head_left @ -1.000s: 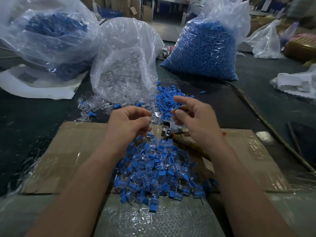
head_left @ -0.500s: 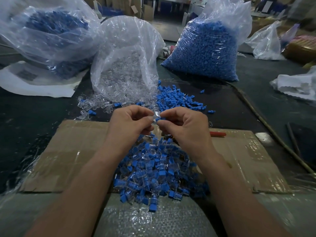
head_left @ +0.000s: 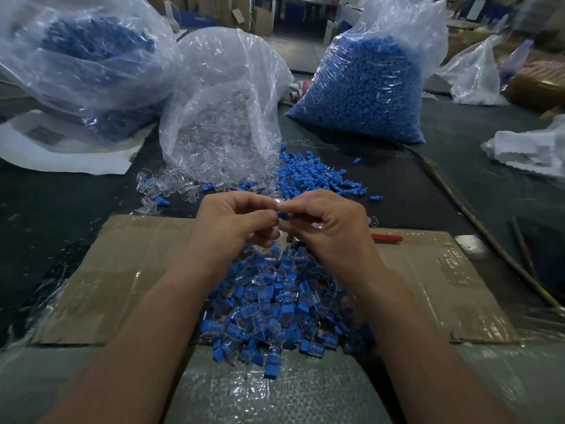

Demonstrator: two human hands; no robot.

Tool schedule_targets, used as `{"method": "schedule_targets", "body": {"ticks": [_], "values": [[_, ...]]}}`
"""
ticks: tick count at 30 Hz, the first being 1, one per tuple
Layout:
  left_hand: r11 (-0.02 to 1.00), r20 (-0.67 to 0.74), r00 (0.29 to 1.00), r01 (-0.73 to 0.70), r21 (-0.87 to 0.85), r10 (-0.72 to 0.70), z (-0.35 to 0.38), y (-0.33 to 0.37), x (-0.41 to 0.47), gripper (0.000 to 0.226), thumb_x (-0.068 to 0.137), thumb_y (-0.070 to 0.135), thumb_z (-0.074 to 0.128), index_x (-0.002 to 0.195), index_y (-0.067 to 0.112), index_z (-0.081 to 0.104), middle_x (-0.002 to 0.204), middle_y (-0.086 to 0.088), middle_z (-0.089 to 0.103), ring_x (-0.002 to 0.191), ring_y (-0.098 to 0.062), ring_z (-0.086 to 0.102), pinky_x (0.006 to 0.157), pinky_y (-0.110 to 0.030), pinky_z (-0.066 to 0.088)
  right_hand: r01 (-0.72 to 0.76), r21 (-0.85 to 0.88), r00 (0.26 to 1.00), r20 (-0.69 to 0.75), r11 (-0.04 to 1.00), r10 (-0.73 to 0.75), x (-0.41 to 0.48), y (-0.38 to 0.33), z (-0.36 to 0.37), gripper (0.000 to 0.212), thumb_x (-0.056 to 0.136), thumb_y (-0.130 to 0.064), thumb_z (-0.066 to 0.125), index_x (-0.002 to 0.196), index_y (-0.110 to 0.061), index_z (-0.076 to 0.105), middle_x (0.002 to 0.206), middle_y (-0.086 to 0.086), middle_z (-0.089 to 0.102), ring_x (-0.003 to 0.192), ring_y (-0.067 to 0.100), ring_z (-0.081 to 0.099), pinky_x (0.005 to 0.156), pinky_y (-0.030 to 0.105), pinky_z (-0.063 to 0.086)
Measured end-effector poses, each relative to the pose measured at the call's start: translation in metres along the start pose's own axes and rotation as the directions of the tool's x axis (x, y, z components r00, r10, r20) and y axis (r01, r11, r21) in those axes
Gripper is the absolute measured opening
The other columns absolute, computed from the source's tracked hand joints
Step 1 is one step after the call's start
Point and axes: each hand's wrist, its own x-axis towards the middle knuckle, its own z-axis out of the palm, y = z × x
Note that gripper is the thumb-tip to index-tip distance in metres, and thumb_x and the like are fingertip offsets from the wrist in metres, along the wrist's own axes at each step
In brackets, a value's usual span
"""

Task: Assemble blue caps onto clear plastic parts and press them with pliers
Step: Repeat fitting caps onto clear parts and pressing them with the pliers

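My left hand [head_left: 232, 228] and my right hand [head_left: 331, 237] meet fingertip to fingertip above the cardboard. Between them a small blue cap [head_left: 283, 215] shows, pinched by my right fingers against a clear plastic part that my left fingers pinch; the clear part itself is mostly hidden. Below the hands lies a pile of capped clear parts [head_left: 275, 304]. Loose blue caps [head_left: 312, 179] and loose clear parts [head_left: 171, 188] lie just beyond. The pliers rest under my right hand, with only a red handle [head_left: 386, 238] sticking out.
A cardboard sheet [head_left: 137, 270] covers the dark table. Behind stand an open bag of clear parts [head_left: 220, 117], a full bag of blue caps [head_left: 360, 93] and another bag [head_left: 85, 56] at the far left. A thin rod [head_left: 489, 237] runs along the right.
My right hand came left and down from above the pliers to meet my left hand. The cap and the clear part are now pressed together between the fingertips.
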Motion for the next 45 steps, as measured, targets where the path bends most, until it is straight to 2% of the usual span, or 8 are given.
{"method": "schedule_targets", "body": {"ticks": [4,11,15,26,31,34,39,45], "values": [[0.999,0.051,0.998,0.032,-0.016,-0.032,0.000,0.000,-0.001,0.012,0.077,-0.007,0.061,0.075,0.005,0.065,0.055,-0.006,0.066,0.047,-0.012,0.061,0.046,-0.020,0.051,-0.053,0.098,0.999,0.017,0.994,0.052,-0.002,0.002,-0.001,0.023,0.072,-0.006,0.074,0.094,-0.007,0.071,0.082,-0.005,0.066,0.076,0.009,0.064,0.072,0.022,0.054],[0.997,0.075,0.996,0.054,-0.047,-0.050,-0.001,0.001,-0.002,0.014,0.074,-0.005,0.062,0.071,0.008,0.067,0.057,-0.007,0.067,0.048,-0.013,0.062,0.046,-0.020,0.051,-0.045,0.142,0.999,0.029,0.989,0.041,-0.003,0.003,-0.004,0.026,0.070,-0.008,0.075,0.094,-0.014,0.068,0.079,-0.018,0.062,0.075,-0.004,0.062,0.071,0.010,0.049],[0.997,0.081,0.996,0.053,-0.052,-0.049,-0.001,0.002,-0.001,0.015,0.074,-0.006,0.062,0.070,0.008,0.068,0.057,-0.008,0.067,0.048,-0.014,0.062,0.046,-0.020,0.052,-0.035,0.151,0.999,0.014,0.988,0.034,-0.002,0.003,-0.003,0.029,0.069,-0.006,0.076,0.095,-0.017,0.066,0.079,-0.015,0.064,0.076,0.001,0.064,0.071,0.012,0.051],[0.995,0.115,0.990,0.086,-0.044,-0.081,-0.001,-0.001,-0.002,0.014,0.055,0.006,0.067,0.068,0.007,0.065,0.058,-0.008,0.067,0.049,-0.016,0.063,0.046,-0.021,0.051,0.026,0.073,0.999,0.043,0.997,-0.029,-0.003,0.003,-0.008,0.025,0.066,-0.003,0.077,0.091,-0.002,0.070,0.083,-0.005,0.064,0.082,0.007,0.063,0.072,0.013,0.051],[0.998,0.137,0.988,0.069,-0.014,-0.066,-0.001,0.002,-0.003,0.008,0.057,0.006,0.069,0.059,0.014,0.069,0.059,-0.007,0.067,0.050,-0.015,0.063,0.046,-0.020,0.051,0.057,0.064,0.997,0.057,0.996,-0.060,-0.002,0.001,-0.010,0.024,0.066,-0.003,0.078,0.089,-0.003,0.070,0.083,-0.004,0.064,0.082,0.011,0.063,0.073,0.018,0.053],[0.999,0.116,0.993,0.027,0.032,-0.031,0.000,0.002,-0.003,0.021,0.068,-0.008,0.066,0.060,0.012,0.067,0.057,-0.008,0.066,0.048,-0.015,0.061,0.046,-0.020,0.050,0.076,0.043,0.994,0.070,0.996,-0.079,-0.002,0.001,-0.009,0.026,0.066,-0.003,0.078,0.091,-0.004,0.070,0.084,-0.007,0.063,0.083,0.009,0.063,0.074,0.018,0.053],[1.000,0.072,0.997,-0.012,0.021,0.010,0.001,0.002,-0.003,0.022,0.073,-0.010,0.063,0.063,0.009,0.064,0.054,-0.003,0.064,0.048,-0.012,0.060,0.047,-0.019,0.049,-0.013,0.132,0.995,0.101,0.991,-0.001,-0.001,0.000,-0.008,0.035,0.068,-0.009,0.077,0.101,-0.014,0.066,0.086,-0.019,0.061,0.086,0.002,0.062,0.078,0.012,0.049],[0.999,0.048,0.998,-0.039,-0.005,0.039,0.000,0.003,-0.003,0.018,0.074,-0.008,0.063,0.067,0.008,0.063,0.054,-0.001,0.064,0.048,-0.010,0.060,0.048,-0.019,0.050,-0.167,0.297,0.981,0.143,0.940,0.129,-0.001,-0.005,-0.011,0.028,0.079,-0.004,0.065,0.093,-0.028,0.065,0.083,-0.016,0.066,0.076,0.002,0.065,0.068,0.013,0.050]]}}
